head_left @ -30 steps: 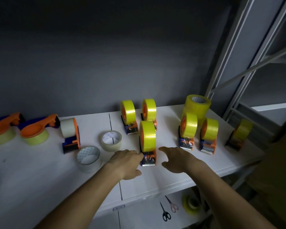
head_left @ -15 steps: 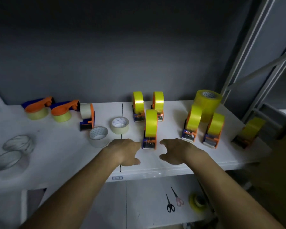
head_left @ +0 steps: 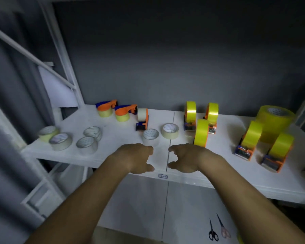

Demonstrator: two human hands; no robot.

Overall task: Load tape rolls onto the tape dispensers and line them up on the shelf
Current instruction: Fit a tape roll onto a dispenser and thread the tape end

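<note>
Now both hands are off the yellow dispenser [head_left: 201, 133] they flanked a sec ago; it stands loaded on the shelf [head_left: 113, 155], just behind the right hand [head_left: 185, 160]. Left hand [head_left: 136, 159] and right hover near the front edge, fingers loosely curled, holding nothing. View has swung left, showing loose tape rolls [head_left: 151, 136] and an upright dispenser [head_left: 142, 118] w/ a pale roll. Prob. next load starts there.

No readable text (tape-core [head_left: 169, 128] printing too blurred)
</note>
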